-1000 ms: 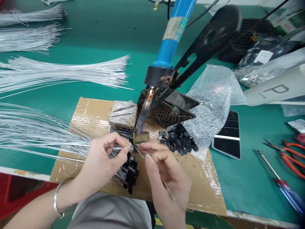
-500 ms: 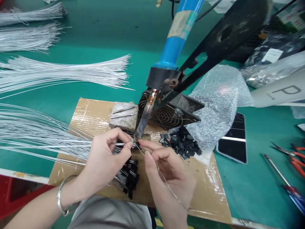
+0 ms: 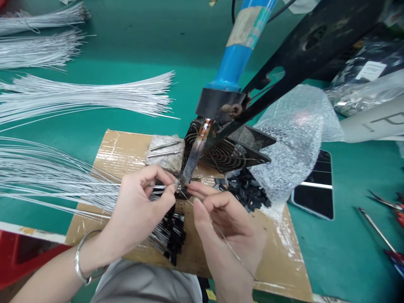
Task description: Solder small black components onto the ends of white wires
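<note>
The left hand [image 3: 142, 206] pinches a white wire [image 3: 94, 185] by its end, right at the tip of the fixed soldering iron [image 3: 195, 153]. The right hand [image 3: 227, 227], fingers curled, feeds a thin strand (probably solder wire [image 3: 227, 244]) to the same spot. Both work over a cardboard sheet [image 3: 123, 153] on the green tabletop [image 3: 132, 38], with small black components [image 3: 246, 193] heaped just beside.
</note>
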`<action>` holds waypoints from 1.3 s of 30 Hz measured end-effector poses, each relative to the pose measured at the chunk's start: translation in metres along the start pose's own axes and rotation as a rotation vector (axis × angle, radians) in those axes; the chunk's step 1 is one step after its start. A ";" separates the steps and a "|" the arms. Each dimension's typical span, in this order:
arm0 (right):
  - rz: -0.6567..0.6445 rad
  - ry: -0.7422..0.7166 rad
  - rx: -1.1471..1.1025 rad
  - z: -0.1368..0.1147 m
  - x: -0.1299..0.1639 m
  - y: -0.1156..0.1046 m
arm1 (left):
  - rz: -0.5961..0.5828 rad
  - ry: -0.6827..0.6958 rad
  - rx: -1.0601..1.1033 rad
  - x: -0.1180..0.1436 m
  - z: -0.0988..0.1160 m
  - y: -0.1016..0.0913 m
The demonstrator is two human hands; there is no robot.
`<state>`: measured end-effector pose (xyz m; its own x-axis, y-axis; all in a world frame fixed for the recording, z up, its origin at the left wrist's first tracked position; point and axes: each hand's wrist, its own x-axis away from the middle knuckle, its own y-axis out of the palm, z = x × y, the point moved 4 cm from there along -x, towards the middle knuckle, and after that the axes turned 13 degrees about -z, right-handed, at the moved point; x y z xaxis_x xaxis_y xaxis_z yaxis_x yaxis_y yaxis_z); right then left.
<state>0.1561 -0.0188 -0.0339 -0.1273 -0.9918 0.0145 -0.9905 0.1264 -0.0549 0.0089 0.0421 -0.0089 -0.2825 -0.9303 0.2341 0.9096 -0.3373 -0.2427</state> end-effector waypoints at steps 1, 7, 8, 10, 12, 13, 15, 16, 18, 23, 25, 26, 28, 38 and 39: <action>0.000 -0.001 0.000 -0.001 0.000 0.000 | 0.001 0.002 0.002 0.000 0.000 0.000; -0.002 -0.011 0.012 -0.002 0.000 -0.001 | 0.011 0.009 0.025 -0.001 0.001 0.000; -0.005 -0.014 0.011 -0.002 0.000 -0.001 | 0.011 0.008 0.022 -0.001 0.001 0.000; -0.007 -0.022 0.002 -0.002 0.000 -0.001 | 0.011 0.002 0.012 0.000 0.002 0.000; -0.007 -0.024 -0.008 -0.003 0.000 0.000 | 0.005 -0.008 0.001 0.000 0.002 -0.001; -0.008 -0.025 -0.014 -0.003 0.000 0.000 | 0.002 -0.013 -0.002 0.000 0.002 -0.001; -0.006 -0.024 -0.021 -0.003 0.000 0.000 | 0.002 -0.013 -0.002 0.000 0.003 -0.001; -0.006 -0.024 -0.022 -0.003 0.000 0.000 | 0.003 -0.013 0.003 0.000 0.003 -0.001; -0.002 -0.026 -0.014 -0.003 0.000 0.000 | 0.008 -0.006 0.018 0.000 0.004 -0.001; 0.004 -0.033 0.015 -0.004 -0.001 -0.001 | 0.006 0.001 0.022 0.001 0.004 -0.001; 0.006 -0.037 0.010 -0.005 0.000 -0.001 | 0.006 0.003 0.017 0.002 0.004 -0.001; 0.005 -0.037 0.009 -0.005 0.001 -0.001 | 0.008 0.004 0.017 0.002 0.004 -0.002; -0.001 -0.047 0.009 -0.005 0.001 -0.001 | 0.013 0.005 0.017 0.002 0.004 -0.002; 0.007 -0.051 0.017 -0.003 -0.001 0.001 | 0.018 -0.001 0.014 0.001 0.003 -0.002; 0.010 -0.051 0.019 -0.004 0.000 0.001 | 0.019 -0.001 0.010 0.001 0.003 -0.002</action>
<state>0.1547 -0.0181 -0.0303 -0.1336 -0.9903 -0.0369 -0.9879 0.1361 -0.0741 0.0077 0.0423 -0.0055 -0.2647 -0.9363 0.2307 0.9179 -0.3179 -0.2374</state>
